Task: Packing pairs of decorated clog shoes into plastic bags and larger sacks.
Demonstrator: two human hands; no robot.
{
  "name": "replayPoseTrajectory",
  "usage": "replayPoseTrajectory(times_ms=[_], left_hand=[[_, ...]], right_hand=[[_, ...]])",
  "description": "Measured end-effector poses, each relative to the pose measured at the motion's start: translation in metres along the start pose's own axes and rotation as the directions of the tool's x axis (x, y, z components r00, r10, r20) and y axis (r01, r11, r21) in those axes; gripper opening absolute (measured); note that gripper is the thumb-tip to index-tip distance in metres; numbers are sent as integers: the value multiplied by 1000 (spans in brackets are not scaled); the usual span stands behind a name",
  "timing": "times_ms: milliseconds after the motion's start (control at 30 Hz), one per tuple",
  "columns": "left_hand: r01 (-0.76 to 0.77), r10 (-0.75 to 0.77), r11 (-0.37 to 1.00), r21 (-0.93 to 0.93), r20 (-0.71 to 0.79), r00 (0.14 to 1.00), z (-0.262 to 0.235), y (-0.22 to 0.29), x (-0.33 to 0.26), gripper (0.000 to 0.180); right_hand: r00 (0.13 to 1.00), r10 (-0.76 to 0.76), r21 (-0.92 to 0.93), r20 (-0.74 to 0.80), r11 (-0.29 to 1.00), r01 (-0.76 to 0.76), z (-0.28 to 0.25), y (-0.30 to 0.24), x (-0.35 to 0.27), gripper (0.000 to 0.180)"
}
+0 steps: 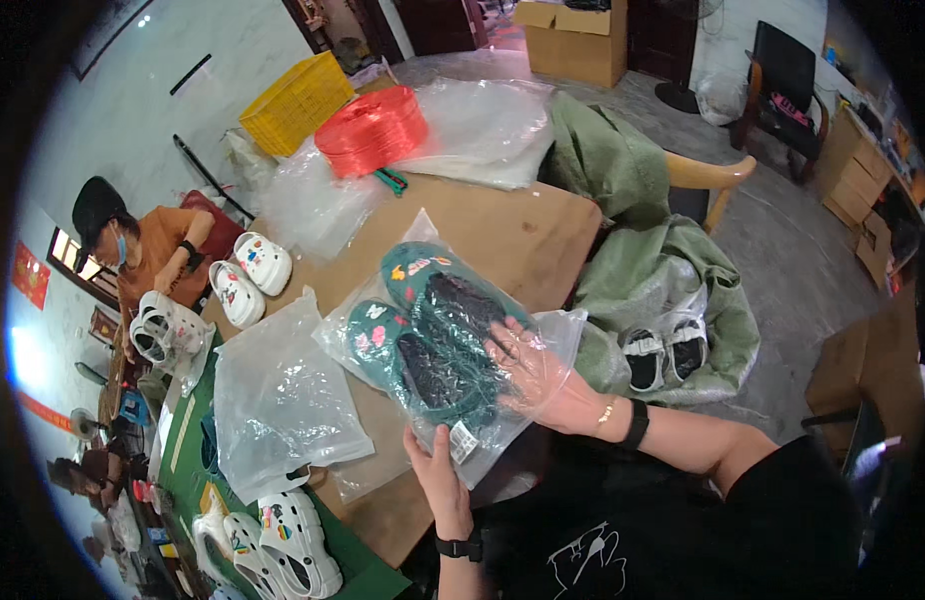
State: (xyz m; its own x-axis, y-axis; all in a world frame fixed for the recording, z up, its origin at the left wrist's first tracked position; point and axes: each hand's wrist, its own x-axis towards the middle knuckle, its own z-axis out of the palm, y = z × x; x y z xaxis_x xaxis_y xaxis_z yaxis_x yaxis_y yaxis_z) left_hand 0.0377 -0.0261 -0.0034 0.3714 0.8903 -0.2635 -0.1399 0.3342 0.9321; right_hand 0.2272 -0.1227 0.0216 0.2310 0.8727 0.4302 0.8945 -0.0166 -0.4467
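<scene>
nearest the camera, wears a black shirt [683, 510] with a white line drawing, plus dark bands [459, 549] on both wrists. with the right hand [528, 375], reaches in from the right and lays spread, uncurled fingers over the heel half of two green clogs [419, 325] in a clear bag [561, 332] — whether inside the film or outside it, cannot tell. with the left hand [443, 475], touches the bag's lower edge near a white label [465, 441], thumb and forefinger raised and apart; whether pinching any film, cannot tell. over the near part of a brown table [553, 230], in front of the body: both clogs, side by side, long axes roughly parallel and slanting from upper left to lower right — charm-dotted toes pointing up-left, away from the body, heels toward the right wrist. just left, a flat empty bag [293, 390]; farther off, a red roll of twine [373, 130] and a yellow crate [298, 105]. at far left, a co-worker [173, 235] in orange, beside wrapped white shoes [170, 330]. on the right, strapped shoes [668, 355] on a green sack [718, 310].
</scene>
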Motion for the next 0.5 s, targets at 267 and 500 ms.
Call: replayPoseTrajectory(times_ms=[267, 500], left_hand=[[-571, 660, 444, 691, 178, 730, 17, 29, -5, 61], [-867, 305, -130, 480, 852, 426, 92, 84, 9, 52]], right_hand=[[741, 661, 509, 121, 599, -618, -71, 44, -50, 24], [723, 680, 538, -125, 658, -527, -65, 70, -17, 32]])
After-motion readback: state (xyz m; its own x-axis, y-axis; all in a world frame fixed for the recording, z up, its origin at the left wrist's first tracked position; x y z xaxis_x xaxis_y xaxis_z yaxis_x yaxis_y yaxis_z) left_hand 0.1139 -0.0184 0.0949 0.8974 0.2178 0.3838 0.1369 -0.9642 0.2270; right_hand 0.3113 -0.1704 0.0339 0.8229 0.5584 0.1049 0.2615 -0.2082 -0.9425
